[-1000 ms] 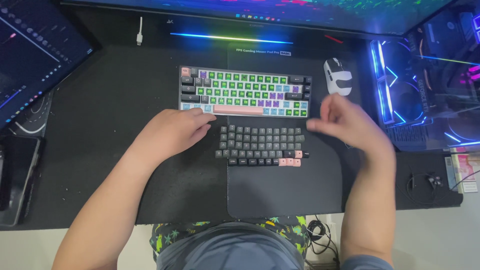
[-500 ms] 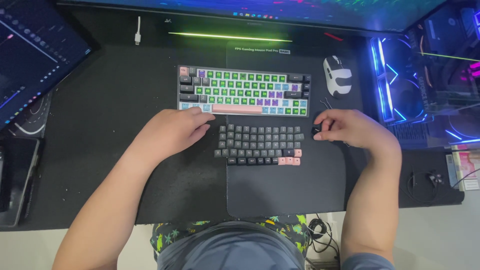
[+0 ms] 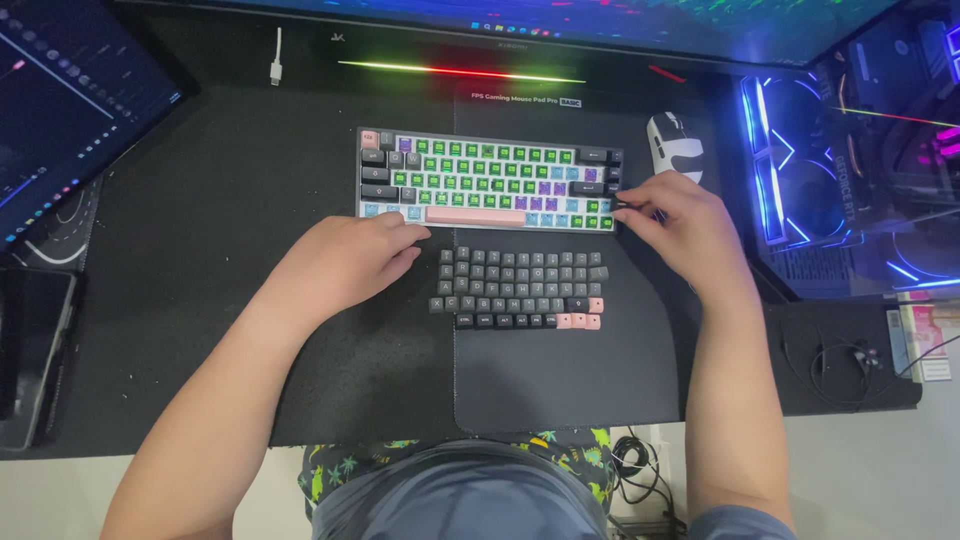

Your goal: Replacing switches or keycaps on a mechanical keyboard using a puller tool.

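Flanking the keyboard (image 3: 490, 180), loose keycaps (image 3: 520, 290) and possibly a mouse (image 3: 675, 145).

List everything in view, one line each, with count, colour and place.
Compact keyboard: one, green, purple, grey and pink keys, centre of mat.
Loose dark grey keycaps: one laid-out set, a few pink, below the keyboard.
Black desk mat: one, covers the desk.
White and black mouse: one, right of the keyboard.
Side monitor: one, dark, far left.
Lit computer case: one, blue glow, far right.
Left hand: at the keyboard's lower left edge.
Right hand: pinching a small dark tool at the keyboard's right end.
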